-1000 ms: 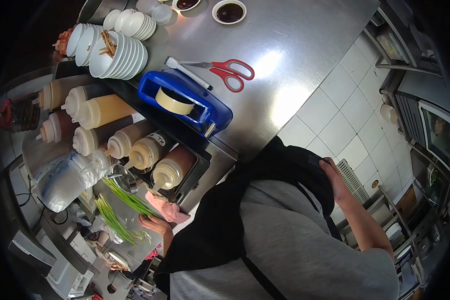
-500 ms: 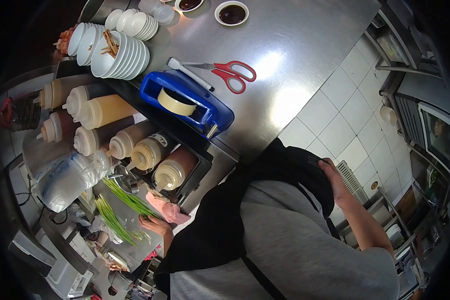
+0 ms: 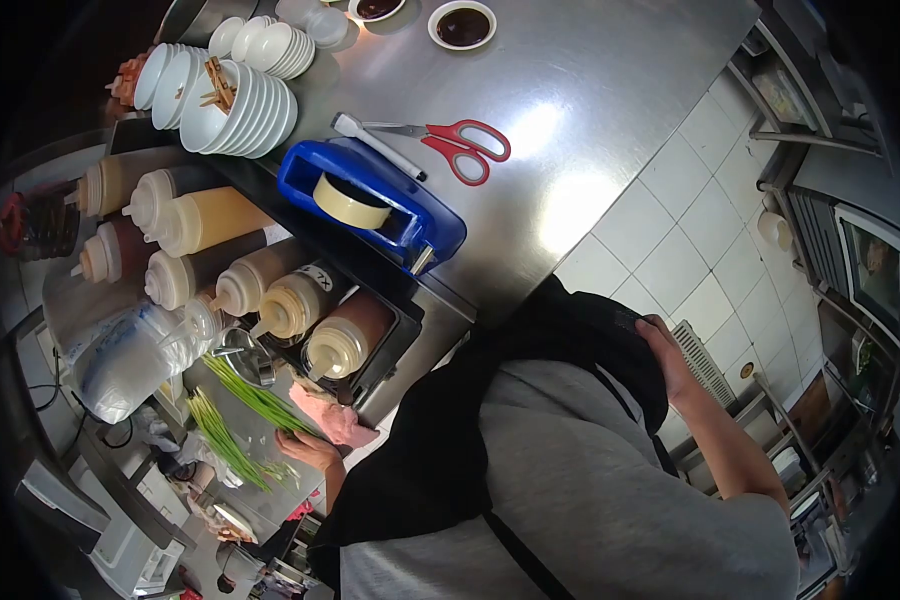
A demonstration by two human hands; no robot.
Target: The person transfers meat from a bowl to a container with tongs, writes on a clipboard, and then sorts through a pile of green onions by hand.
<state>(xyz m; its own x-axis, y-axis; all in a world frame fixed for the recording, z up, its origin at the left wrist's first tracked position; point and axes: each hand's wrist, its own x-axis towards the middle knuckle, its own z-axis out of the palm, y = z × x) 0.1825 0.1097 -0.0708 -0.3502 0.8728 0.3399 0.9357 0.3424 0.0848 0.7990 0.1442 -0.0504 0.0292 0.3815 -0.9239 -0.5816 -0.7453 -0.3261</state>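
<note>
Far left, squeeze bottle (image 3: 205, 222) with yellow sauce; beside it, stacked white bowls (image 3: 255, 112), the front one holding wooden pegs (image 3: 218, 85). Near left, green stalks (image 3: 258, 400) lie on a metal surface; left hand (image 3: 312, 450) over their right end, can't tell if gripping. Black tray (image 3: 404, 335) holds sauce bottles. Far middle, dish (image 3: 462, 25) of dark sauce. Right hand (image 3: 667, 358) against black apron (image 3: 580, 325), can't tell if clenched.

2 long green stalk bundles (image 3: 260, 398), side by side, lying flat.
</note>
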